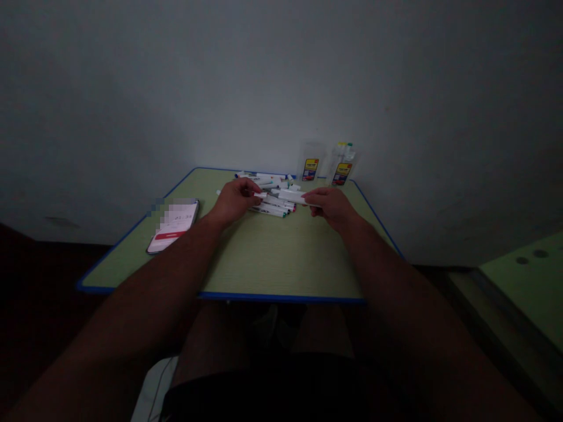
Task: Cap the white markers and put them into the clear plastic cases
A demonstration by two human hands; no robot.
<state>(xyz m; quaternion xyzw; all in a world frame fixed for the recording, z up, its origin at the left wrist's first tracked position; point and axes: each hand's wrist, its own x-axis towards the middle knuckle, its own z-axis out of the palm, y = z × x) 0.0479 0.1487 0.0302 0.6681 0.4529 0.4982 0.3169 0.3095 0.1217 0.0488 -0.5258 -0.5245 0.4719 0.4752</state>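
Note:
My left hand (235,201) is closed, its thumb and fingers pinching a white marker (263,195) with a reddish mark; most of it is hidden by the hand. In my right hand (328,204), closed as well, is another white marker (291,196), held nearly level with its greyish end pointing left at the left hand. Below and behind both hands lies a loose pile of white markers (270,209) with coloured ends, among them green, red and blue. The dim light blurs the fine detail of the tips.
Two clear plastic cases with yellow labels stand at the table's back right: one case (310,170), and another case (342,174) with yellow and green ends showing on top. A phone (175,225) lies at the left. The green table (281,264) has a blue edge and meets a wall (264,82).

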